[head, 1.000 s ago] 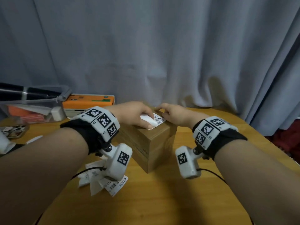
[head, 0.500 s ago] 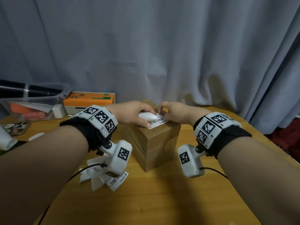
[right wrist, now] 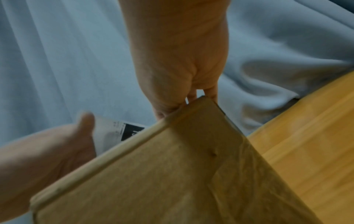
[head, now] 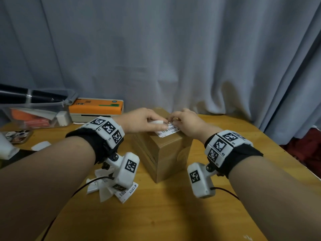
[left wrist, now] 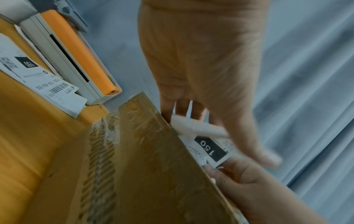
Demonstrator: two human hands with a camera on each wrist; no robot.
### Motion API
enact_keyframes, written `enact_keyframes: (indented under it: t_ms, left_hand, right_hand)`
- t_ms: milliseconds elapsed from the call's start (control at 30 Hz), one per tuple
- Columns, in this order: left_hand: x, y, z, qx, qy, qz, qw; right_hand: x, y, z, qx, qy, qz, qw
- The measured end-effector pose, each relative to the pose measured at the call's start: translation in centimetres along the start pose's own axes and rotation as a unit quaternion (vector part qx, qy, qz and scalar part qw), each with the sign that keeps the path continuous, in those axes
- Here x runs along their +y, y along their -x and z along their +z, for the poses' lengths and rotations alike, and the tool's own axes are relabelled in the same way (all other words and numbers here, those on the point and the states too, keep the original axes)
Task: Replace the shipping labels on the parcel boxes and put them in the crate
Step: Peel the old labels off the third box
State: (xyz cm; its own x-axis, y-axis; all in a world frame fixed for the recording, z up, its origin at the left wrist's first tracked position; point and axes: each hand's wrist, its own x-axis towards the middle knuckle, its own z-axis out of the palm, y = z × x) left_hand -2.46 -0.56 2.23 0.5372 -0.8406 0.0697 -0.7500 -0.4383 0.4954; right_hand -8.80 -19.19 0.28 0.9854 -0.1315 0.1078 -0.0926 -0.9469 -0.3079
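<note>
Further unrolled since before, label (head: 167, 132) pinched by both hands, its far end hidden on box (head: 163, 153).

The left hand (left wrist: 201, 72) is seen from behind above the top edge of a brown parcel box (left wrist: 145, 174). A rolled white backing strip (left wrist: 199, 128) is pinched by its fingers. A label (left wrist: 212, 148) printed "150" is held at its corner by the right hand (left wrist: 254, 194). On the worktop (left wrist: 23, 136), a stack of labels (left wrist: 47, 81) is lying beside an orange printer (left wrist: 76, 57).

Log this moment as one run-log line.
step: applying label | left hand: peeling white backing strip | right hand: pinching label corner | parcel box: upright on table | crate: not seen
</note>
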Motion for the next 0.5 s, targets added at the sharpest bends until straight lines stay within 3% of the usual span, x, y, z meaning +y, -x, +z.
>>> enact_keyframes:
  t_ms: [167,333,500]
  left_hand:
    - [0.9,0.1,-0.2,-0.004,0.034,-0.041,0.999]
    - [1.2,-0.1,0.0,-0.036,-0.044,0.003,0.998]
    - [1.4,-0.6,-0.4,-0.064,-0.126,-0.013,0.99]
  right_hand:
    - [-0.3,-0.8,-0.1,0.025,0.003,-0.001,1.0]
    - [-0.6,-1.2,0.1,0.044,0.026,-0.017,0.999]
    - [-0.6,-0.4,0.3,0.052,0.014,-0.029,0.998]
